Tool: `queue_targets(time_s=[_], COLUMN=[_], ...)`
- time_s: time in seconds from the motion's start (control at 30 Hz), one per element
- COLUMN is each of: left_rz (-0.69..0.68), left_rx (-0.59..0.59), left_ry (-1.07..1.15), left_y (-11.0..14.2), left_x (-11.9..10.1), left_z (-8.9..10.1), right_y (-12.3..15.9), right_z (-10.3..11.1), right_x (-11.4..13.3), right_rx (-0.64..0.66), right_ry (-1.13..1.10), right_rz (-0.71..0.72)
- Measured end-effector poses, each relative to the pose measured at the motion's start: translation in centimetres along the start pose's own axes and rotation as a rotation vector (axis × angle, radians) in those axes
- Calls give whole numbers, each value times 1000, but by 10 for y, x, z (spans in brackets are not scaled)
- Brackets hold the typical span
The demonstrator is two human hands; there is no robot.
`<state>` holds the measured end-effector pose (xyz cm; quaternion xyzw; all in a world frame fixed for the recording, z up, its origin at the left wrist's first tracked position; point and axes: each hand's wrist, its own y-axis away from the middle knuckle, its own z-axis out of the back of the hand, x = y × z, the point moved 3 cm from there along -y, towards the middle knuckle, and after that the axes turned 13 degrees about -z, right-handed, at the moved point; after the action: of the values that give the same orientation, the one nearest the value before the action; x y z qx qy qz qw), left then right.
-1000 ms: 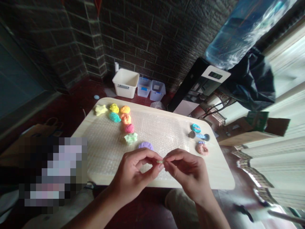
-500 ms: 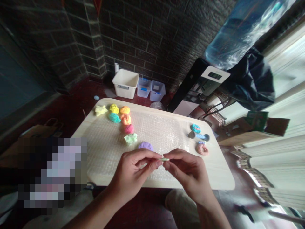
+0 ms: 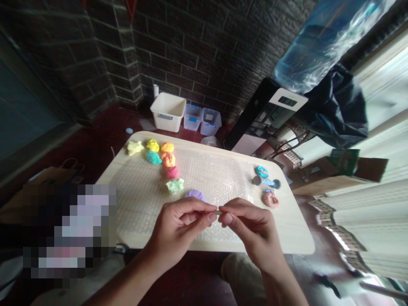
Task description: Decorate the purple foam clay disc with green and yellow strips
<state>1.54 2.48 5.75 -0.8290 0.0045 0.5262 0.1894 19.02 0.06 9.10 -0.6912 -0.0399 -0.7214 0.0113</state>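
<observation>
My left hand (image 3: 180, 227) and my right hand (image 3: 251, 229) meet over the near edge of a light wooden table (image 3: 293, 229), both pinching a tiny pale green bit of clay (image 3: 218, 211) between thumb and fingers. Just beyond my fingertips lies a purple clay lump (image 3: 195, 195) on a sheet of bubble wrap (image 3: 216, 174). A row of coloured clay shapes runs to the far left: light green (image 3: 175, 185), pink (image 3: 172, 171), orange (image 3: 168, 158), teal (image 3: 153, 157), yellow (image 3: 152, 145).
Small clay pieces, a teal disc (image 3: 262, 171) and a pink ring (image 3: 270, 198), sit at the table's right. A white basket (image 3: 168, 111) and clear boxes (image 3: 210, 121) stand on the floor by the brick wall. A water dispenser (image 3: 270, 114) stands right.
My two hands have drawn a little closer and lower, the pinch tightening on the small green bit. The things on the table have not moved.
</observation>
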Motion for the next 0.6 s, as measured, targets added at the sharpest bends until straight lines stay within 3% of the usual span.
queue_targets(time_s=[0.17, 0.3, 0.6], left_rz=[-6, 22, 37], left_rx=[42, 116, 103], left_ry=[27, 36, 17], left_y=[0, 2, 4], left_x=[-6, -5, -4], left_z=[-1, -1, 2], right_y=[-1, -2, -3], right_z=[-7, -14, -15], right_x=[-14, -17, -21], right_rx=[98, 124, 161], right_ry=[-339, -460, -490], right_rz=[-257, -386, -369])
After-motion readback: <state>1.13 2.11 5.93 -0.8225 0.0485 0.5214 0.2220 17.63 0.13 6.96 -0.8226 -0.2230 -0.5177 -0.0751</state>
